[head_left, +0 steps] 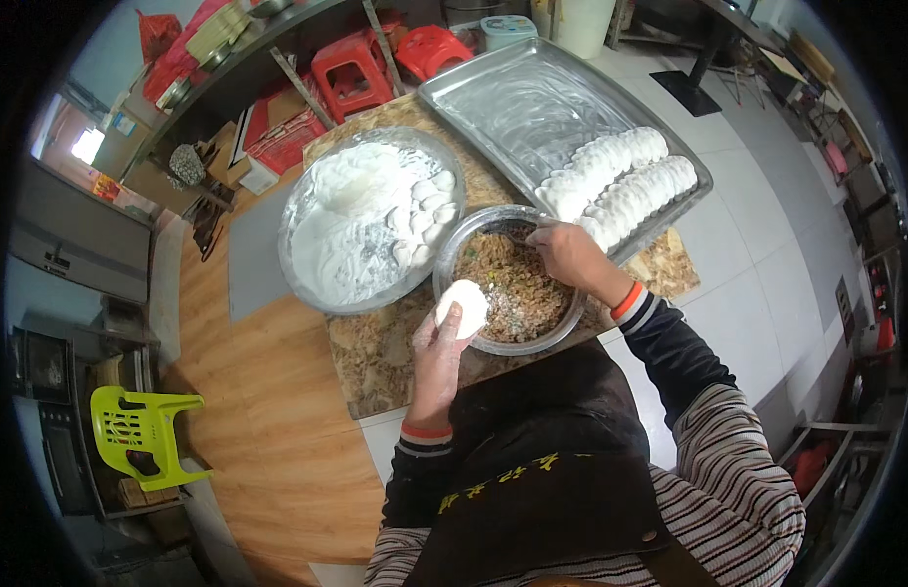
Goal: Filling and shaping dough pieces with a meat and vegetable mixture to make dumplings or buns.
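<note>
A round white dough wrapper (463, 308) rests in my left hand (438, 359), with my thumb across its lower part. It is above the near-left rim of a metal bowl (477, 341). Brown minced filling (509, 286) with green bits lies in that bowl, a patch of white flour on top. Over the bowl's far right side, my right hand (568, 253) is closed around a utensil (518, 235), mostly hidden by the fingers and the filling. To the left, a wide metal basin (296, 282) holds loose flour and several pale dough pieces (425, 213).
A large floured metal tray (498, 110) bears two rows of white dumplings (637, 194), close beyond my right hand. Everything stands on a marbled tabletop (380, 367). Red plastic stools (351, 73) are at the back; a green plastic chair (142, 433) is at left.
</note>
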`<move>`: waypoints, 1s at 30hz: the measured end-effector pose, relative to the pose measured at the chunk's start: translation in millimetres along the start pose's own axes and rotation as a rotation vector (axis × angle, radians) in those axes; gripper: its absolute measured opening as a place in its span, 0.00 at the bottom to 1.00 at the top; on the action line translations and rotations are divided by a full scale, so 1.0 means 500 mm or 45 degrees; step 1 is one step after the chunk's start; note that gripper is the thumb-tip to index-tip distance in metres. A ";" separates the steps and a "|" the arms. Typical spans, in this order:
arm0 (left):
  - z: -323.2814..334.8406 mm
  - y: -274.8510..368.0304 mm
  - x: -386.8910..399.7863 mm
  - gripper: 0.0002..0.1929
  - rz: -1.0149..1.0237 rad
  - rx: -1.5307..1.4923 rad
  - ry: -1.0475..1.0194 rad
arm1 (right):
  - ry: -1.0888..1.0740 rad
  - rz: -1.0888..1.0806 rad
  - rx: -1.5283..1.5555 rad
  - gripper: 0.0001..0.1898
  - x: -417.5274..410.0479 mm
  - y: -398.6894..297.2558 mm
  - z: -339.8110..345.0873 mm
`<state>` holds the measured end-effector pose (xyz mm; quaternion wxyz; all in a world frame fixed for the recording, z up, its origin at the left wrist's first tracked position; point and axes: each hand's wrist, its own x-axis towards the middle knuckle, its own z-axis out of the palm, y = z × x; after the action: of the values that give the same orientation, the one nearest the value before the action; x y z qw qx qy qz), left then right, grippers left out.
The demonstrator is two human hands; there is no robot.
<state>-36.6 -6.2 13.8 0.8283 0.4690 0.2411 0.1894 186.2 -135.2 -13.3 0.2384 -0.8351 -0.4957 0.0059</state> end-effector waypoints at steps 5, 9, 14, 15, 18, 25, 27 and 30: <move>-0.011 0.005 0.002 0.18 -0.085 -0.335 -0.074 | -0.118 -0.037 0.286 0.09 -0.025 -0.019 -0.048; 0.003 0.000 0.014 0.18 -0.186 -0.309 -0.124 | -0.190 0.120 0.549 0.08 -0.044 -0.020 -0.082; 0.015 -0.026 0.056 0.20 -0.352 -0.479 -0.204 | -0.013 -0.008 0.483 0.11 -0.064 -0.063 -0.118; 0.019 -0.027 0.066 0.22 -0.395 -0.590 -0.283 | 0.071 -0.080 0.401 0.12 -0.071 -0.071 -0.121; 0.033 -0.020 0.082 0.25 -0.441 -0.689 -0.312 | 0.100 -0.208 0.245 0.15 -0.093 -0.102 -0.123; 0.027 -0.023 0.079 0.23 -0.462 -0.667 -0.274 | 0.222 -0.215 0.451 0.17 -0.100 -0.091 -0.102; 0.021 -0.029 0.076 0.22 -0.475 -0.695 -0.278 | 0.234 -0.113 0.198 0.16 -0.090 -0.077 -0.107; 0.017 -0.034 0.064 0.19 -0.381 -0.554 -0.219 | 0.028 -0.038 0.028 0.14 -0.096 -0.054 -0.082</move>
<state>-4.3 -2.8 -4.1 0.9458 0.2535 0.1899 0.0719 149.6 -180.5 23.1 0.2529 -0.8250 -0.5053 -0.0014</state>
